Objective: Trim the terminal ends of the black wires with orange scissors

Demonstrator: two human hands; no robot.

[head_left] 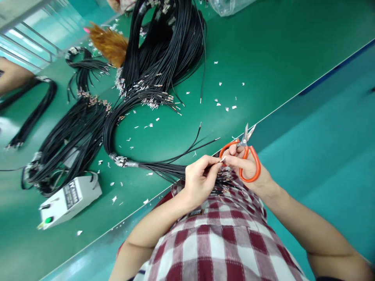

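My left hand (199, 177) is closed in a pinch on the end of a black cable at the table's front edge. My right hand (249, 167) carries orange-handled scissors (244, 143) hooked over its fingers, blades pointing away and apart. Its thumb and a finger meet at the small whitish tip (223, 159) of the cable. A bundle of thin black cables (164, 168) runs from the table under my left hand, its loose ends fanning over the checked apron (216, 234). Whitish wrapping (124, 161) binds this bundle on the table.
Large black cable bundles (175, 50) lie at the back, with another bundle (73, 136) to the left. Near it stands a white box (72, 201) with a green button. A brown fluffy thing (109, 45), white scraps (150, 125) and a clear plastic bag (228, 6) are around. Another person's arm (13, 76) reaches in.
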